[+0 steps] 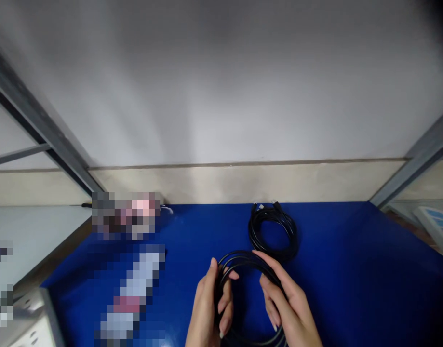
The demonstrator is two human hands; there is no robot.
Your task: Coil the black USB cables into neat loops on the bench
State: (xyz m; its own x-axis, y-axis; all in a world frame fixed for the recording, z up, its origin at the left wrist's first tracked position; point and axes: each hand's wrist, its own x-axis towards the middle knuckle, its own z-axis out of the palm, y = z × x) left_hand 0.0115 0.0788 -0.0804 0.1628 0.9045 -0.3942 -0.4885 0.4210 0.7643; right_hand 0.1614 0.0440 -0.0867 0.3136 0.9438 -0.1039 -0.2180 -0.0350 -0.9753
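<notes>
A coil of black cable (243, 260) is held above the blue table (344, 270), near its front edge. My left hand (210, 303) is wrapped round the coil's left side, thumb up and fingers curled through the loop. My right hand (288, 301) grips the coil's right side, with fingers closed over the strands. The lower part of the coil runs out of view at the bottom. A second coil of black cable (274, 231) lies flat on the table just behind, its plug ends at the far edge.
Blurred-out objects (125, 217) lie on the left of the blue table. Grey metal frame posts (44, 130) slant up at both back corners. A pale wall stands behind. A light grey surface (29, 231) adjoins on the left, and a white item (436, 224) sits far right.
</notes>
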